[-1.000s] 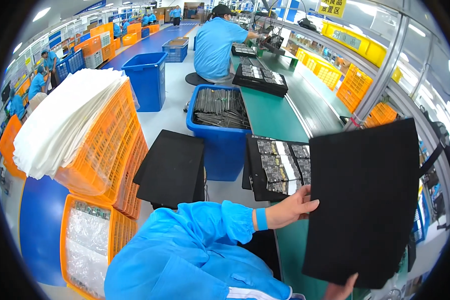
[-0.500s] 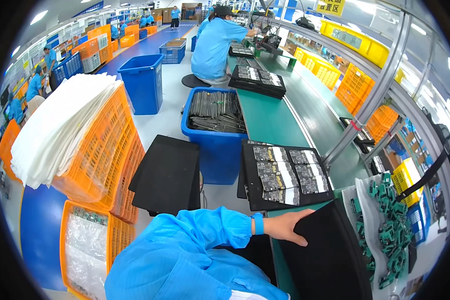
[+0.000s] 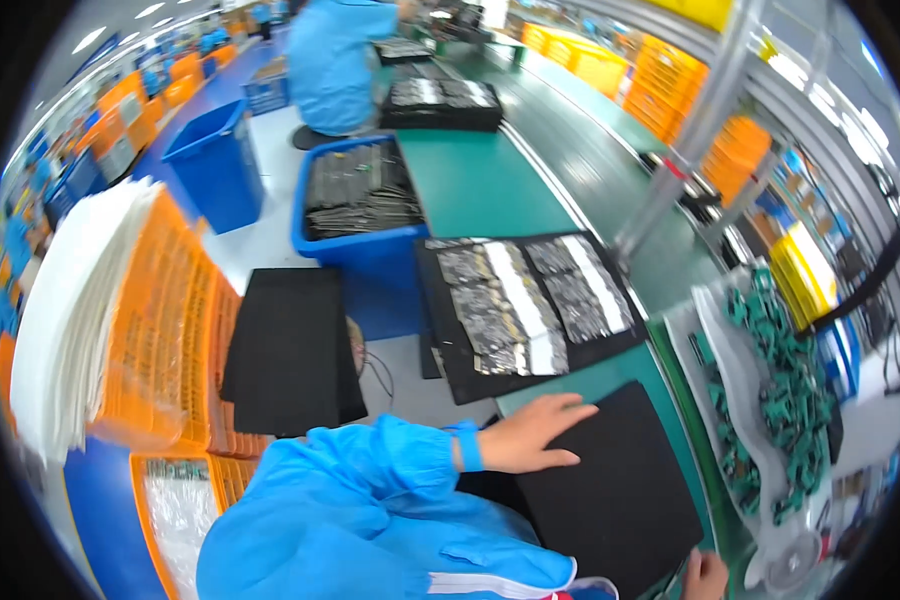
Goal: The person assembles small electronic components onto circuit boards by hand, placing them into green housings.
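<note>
My left hand point(image 3: 538, 436) reaches in from the left in a blue sleeve and wristband. It is open, fingers spread, over the upper left edge of a black sheet point(image 3: 618, 485). That sheet lies on the green bench top in front of me. At the sheet's lower right corner, my right hand point(image 3: 706, 577) shows only in part, its fingers curled. What it holds, if anything, I cannot make out. Just beyond the sheet is a black mat point(image 3: 460, 372) bearing rows of circuit boards point(image 3: 515, 308) with white strips across them.
Small green parts point(image 3: 780, 400) fill a lined tray at the right. A blue bin point(image 3: 365, 275) of dark strips stands beyond the bench's left side. Black sheets point(image 3: 282, 350) are stacked at left, near orange crates point(image 3: 160, 330). A co-worker point(image 3: 340, 65) sits farther along the bench.
The black sheet has gone from tilted up in my left hand to lying flat. My left hand has let go and spread its fingers. My right hand has come into view.
</note>
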A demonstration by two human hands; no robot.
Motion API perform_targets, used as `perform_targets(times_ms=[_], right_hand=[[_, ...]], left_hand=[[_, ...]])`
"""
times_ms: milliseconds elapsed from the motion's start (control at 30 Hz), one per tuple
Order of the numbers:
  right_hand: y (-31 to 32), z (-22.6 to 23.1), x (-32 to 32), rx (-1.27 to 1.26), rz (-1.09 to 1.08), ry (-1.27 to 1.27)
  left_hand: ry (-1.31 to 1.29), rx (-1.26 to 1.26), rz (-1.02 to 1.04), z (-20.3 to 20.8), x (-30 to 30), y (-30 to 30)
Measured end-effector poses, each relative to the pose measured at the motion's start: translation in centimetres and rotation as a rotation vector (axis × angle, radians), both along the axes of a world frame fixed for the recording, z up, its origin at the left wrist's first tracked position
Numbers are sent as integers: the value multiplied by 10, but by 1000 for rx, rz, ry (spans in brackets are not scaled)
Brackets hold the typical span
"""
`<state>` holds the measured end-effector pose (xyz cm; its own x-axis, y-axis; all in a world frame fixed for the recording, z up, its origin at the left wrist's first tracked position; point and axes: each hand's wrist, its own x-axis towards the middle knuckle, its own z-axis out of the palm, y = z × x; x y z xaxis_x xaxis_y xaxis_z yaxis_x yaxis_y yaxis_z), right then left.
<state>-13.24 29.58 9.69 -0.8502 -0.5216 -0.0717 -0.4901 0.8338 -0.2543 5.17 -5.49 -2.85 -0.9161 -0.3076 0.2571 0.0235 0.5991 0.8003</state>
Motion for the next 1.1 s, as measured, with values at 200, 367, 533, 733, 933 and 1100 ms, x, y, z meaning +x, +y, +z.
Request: perform_targets(times_ms=[200, 367, 533, 733, 933, 1100], right_hand=[[-107, 2, -25, -357, 297, -420], [-248, -12, -52, -431, 679, -330], [-379, -58, -80, -391, 616, 59], [-436, -97, -71, -238, 376, 250], [-427, -101, -92, -551, 278, -12], [-372, -84, -128, -841, 219, -239]], left_hand=[[170, -80, 15, 21, 12, -4], [211, -357, 259, 42, 24, -35], [65, -498, 343, 29, 28, -60], [-48, -564, 380, 26, 35, -73], [-57, -632, 371, 24, 31, -78], [14, -592, 320, 23, 32, -73]])
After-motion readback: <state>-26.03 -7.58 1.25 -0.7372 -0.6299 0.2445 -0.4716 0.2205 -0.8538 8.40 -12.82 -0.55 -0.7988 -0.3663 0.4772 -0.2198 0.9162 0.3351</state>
